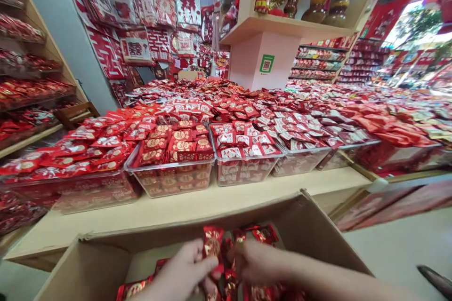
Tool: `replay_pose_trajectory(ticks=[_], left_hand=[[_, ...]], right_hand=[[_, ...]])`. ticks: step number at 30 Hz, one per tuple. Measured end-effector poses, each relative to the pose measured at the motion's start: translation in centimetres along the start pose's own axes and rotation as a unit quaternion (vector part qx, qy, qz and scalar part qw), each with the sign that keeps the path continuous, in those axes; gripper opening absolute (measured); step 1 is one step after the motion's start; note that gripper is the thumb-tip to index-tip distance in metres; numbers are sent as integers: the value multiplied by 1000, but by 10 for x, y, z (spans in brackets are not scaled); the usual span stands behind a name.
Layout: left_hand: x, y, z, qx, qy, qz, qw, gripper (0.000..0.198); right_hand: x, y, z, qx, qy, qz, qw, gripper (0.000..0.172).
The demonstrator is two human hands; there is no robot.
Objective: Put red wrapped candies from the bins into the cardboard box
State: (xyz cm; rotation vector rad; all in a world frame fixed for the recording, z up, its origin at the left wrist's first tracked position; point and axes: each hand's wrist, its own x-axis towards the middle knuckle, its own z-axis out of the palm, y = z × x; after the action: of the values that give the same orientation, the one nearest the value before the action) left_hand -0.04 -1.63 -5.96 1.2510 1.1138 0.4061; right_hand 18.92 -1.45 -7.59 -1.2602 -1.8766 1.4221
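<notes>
Inside an open cardboard box (148, 237) lie several red wrapped candies (265, 233) with gold print. My left hand (189, 268) is closed on one red candy packet (213, 244), its thumb across the lower front of the wrapper. Just to the right, my right hand (256, 263) reaches down among the candies with bent fingers. Its fingertips are partly hidden and blurred, so I cannot make out what they hold. More packets lie beneath both hands, and one packet (136, 287) rests at the box's lower left.
Beyond the box, a wooden shelf (197, 204) bears clear plastic bins (178, 181) heaped with red packets. A pillar (247, 63) with a QR sign (267, 63) rises behind them. Stocked shelves (31, 99) stand at left. A dark object (434, 280) lies at lower right.
</notes>
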Motion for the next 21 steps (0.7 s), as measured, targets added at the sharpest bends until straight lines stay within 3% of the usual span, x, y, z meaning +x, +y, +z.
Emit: replay_pose_trajectory(ticks=[3,5,9,12,15,18,21], left_hand=[[0,12,-1,-21,-20,15,999,27],[-5,18,0,-35,-34,18,999,25],[-14,25,4,-48,-41,21,998,20],[-16,29,1,-45,-37,23,998,23],[-17,32,-7,-34,1,46,998,29],[-20,36,-14,51,61,88,993,29],[-23,37,-16,115,73,100,986,31]], right_hand=[[12,-22,-9,206,-69,75,973,34],[14,-36,-10,270,-50,72,959,36],[9,-46,-5,276,12,93,956,39],[5,-45,-5,335,37,106,935,36],[3,-45,-6,364,54,95,925,33],[2,-44,-4,340,47,64,937,37],[1,-41,-1,290,19,16,957,38]])
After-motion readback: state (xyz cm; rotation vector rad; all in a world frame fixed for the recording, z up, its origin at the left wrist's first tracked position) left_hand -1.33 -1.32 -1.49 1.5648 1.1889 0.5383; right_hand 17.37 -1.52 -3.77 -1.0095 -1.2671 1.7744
